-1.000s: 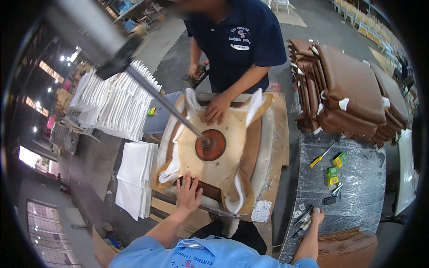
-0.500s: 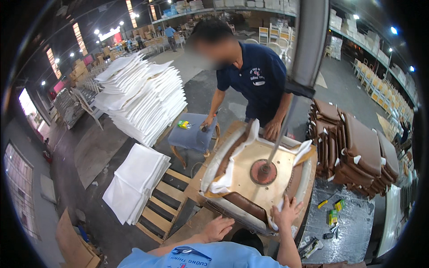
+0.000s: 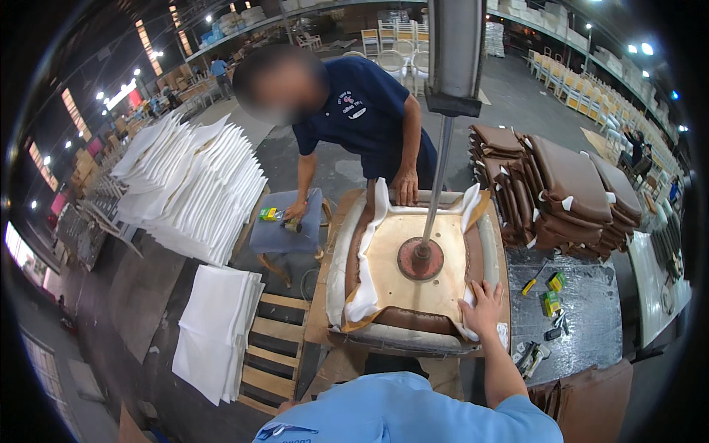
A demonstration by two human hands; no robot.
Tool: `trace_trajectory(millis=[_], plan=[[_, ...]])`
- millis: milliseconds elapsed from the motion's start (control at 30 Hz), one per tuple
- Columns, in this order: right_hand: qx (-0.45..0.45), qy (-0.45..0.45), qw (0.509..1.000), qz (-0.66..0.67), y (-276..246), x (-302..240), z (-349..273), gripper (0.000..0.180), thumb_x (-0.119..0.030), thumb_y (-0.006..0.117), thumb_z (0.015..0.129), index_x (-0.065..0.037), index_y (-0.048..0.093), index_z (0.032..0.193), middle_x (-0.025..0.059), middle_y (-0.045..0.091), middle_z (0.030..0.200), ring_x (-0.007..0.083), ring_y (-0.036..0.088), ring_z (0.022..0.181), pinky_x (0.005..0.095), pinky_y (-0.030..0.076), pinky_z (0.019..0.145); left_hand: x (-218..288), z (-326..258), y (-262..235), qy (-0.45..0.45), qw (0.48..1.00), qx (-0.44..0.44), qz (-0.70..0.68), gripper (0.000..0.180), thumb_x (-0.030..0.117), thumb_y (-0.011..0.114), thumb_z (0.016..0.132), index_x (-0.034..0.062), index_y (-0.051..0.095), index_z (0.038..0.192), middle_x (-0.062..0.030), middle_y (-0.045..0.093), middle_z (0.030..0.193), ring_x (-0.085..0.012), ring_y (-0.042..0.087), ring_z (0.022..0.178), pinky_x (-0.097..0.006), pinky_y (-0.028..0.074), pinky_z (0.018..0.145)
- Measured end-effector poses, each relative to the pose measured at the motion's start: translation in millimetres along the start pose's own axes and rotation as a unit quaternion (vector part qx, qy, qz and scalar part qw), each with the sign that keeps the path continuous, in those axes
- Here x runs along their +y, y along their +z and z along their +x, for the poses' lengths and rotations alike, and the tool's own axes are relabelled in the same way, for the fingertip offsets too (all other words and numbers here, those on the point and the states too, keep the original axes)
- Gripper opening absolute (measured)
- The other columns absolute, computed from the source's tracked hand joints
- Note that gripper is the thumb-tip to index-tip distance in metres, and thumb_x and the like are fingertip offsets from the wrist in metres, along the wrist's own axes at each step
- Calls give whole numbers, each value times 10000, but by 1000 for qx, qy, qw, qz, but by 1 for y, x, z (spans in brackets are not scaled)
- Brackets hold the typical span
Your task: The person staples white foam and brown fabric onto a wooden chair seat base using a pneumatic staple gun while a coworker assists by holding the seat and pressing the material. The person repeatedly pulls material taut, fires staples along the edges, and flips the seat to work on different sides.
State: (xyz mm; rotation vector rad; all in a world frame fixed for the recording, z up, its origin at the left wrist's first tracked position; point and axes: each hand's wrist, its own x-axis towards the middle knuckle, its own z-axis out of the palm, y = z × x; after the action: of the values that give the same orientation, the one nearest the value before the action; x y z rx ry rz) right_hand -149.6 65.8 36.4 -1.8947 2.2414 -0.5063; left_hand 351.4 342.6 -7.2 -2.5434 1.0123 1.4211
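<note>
In front of me an upturned seat cushion lies in a grey padded ring point(image 3: 338, 273). Its pale wooden board point(image 3: 384, 251) faces up, with brown cover point(image 3: 413, 320) and white padding point(image 3: 362, 304) folded around the edges. A metal rod point(image 3: 443, 166) ending in a round reddish plate point(image 3: 420, 260) presses on the board. My right hand point(image 3: 484, 308) rests open, fingers spread, on the cushion's near right corner. Only a sliver of my left hand point(image 3: 285, 406) shows beside my blue shirt; its fingers are hidden. Across from me, a co-worker's hand point(image 3: 405, 184) touches the cushion's far edge.
The co-worker's other hand holds a dark tool point(image 3: 294, 224) on a blue stool point(image 3: 284, 238). White sheets point(image 3: 214, 317) lie beside a wooden pallet point(image 3: 273, 358). Brown cushions point(image 3: 569, 177) are stacked at right, behind a table point(image 3: 591, 317) with a yellow-handled screwdriver point(image 3: 529, 286) and small boxes point(image 3: 556, 281).
My left hand has drawn back from the cushion's near left side toward my body. My right hand stays at the near right corner. The view has turned to the right.
</note>
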Motion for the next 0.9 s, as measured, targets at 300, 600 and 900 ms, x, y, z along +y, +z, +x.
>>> trace_trajectory(millis=[300, 600, 900], plan=[[-8, 14, 1000, 6, 5, 3, -4, 723, -491, 815, 907, -212, 655, 1555, 131, 525, 1698, 492, 242, 1664, 682, 285, 1290, 17, 19, 2, -5, 999, -35, -24, 522, 427, 688, 1026, 21, 774, 1342, -216, 813, 1203, -376, 777, 1117, -467, 595, 983], [44, 17, 996, 79, 8, 6, -19, 663, -384, 827, 922, -153, 672, 1523, 132, 615, 1615, 558, 334, 1605, 592, 305, 1324, 39, 37, -3, 68, 997, -27, 4, 497, 388, 693, 1036, 10, 771, 1349, -205, 815, 1207, -347, 781, 1105, -455, 599, 973], [61, 16, 994, 89, 16, 12, -22, 594, -352, 778, 988, -134, 662, 1528, 87, 601, 1633, 562, 337, 1592, 585, 333, 1313, 66, 39, -17, 120, 972, 34, -201, 437, 292, 689, 1063, -16, 760, 1364, -184, 815, 1204, -292, 783, 1095, -421, 609, 946]])
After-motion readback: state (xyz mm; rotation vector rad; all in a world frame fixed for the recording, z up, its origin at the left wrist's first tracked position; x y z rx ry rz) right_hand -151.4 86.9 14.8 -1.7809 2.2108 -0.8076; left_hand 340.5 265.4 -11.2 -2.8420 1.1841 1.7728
